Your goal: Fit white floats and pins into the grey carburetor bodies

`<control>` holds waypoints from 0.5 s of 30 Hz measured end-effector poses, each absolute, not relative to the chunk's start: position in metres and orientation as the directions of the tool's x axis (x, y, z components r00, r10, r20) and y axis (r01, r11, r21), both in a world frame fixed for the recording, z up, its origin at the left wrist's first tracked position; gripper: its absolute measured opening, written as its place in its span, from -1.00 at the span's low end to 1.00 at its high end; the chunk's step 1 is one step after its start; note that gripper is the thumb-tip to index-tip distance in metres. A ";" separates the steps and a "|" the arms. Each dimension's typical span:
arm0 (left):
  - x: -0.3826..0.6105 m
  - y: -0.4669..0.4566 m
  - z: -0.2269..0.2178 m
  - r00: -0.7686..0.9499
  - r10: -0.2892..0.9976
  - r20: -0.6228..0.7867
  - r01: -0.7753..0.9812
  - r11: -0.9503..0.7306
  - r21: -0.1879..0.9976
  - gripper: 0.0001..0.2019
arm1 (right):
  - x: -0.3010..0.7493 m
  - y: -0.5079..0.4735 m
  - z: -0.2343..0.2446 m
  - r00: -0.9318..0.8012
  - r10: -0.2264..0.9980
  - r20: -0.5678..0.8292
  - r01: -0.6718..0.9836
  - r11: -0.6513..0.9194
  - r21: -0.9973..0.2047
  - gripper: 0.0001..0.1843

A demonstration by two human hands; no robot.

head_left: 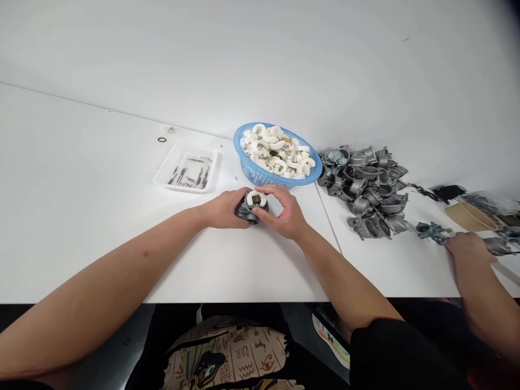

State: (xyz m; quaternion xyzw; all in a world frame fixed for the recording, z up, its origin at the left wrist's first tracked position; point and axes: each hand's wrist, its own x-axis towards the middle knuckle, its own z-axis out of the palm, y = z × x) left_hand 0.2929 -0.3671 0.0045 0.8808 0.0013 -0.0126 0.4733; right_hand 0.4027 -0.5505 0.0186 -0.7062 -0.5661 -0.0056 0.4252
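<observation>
Now, our left hand (225,209) clasps a metal casting (243,211), right hand (287,214) pinching a white ring (251,199), white tabletop (101,184), dark floor (132,337) below.

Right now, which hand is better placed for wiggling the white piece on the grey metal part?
Probably the right hand: its thumb and finger are at the white piece's edges. The left hand is busy holding the grey metal part.
</observation>
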 end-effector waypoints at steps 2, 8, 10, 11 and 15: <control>0.292 -0.367 0.007 0.999 0.004 -0.047 0.041 -0.565 0.824 -0.47 | 0.405 -0.550 0.016 0.361 0.792 0.492 0.775 0.039 -0.630 -0.67; 0.292 -0.367 0.007 0.998 -0.012 -0.055 0.038 -0.565 0.824 -0.48 | 0.412 -0.550 0.009 0.397 0.781 0.481 0.724 0.056 -0.688 -0.70; 0.292 -0.366 0.005 0.999 -0.007 -0.049 0.036 -0.561 0.827 -0.47 | 0.412 -0.551 0.008 0.410 0.785 0.465 0.726 0.028 -0.687 -0.61; 0.293 -0.366 0.004 0.999 -0.005 -0.045 0.035 -0.560 0.828 -0.48 | 0.412 -0.551 0.008 0.408 0.788 0.461 0.734 0.018 -0.679 -0.57; 0.294 -0.366 0.001 0.999 0.000 -0.040 0.033 -0.564 0.825 -0.51 | 0.413 -0.553 0.011 0.351 0.809 0.472 0.808 -0.007 -0.589 -0.53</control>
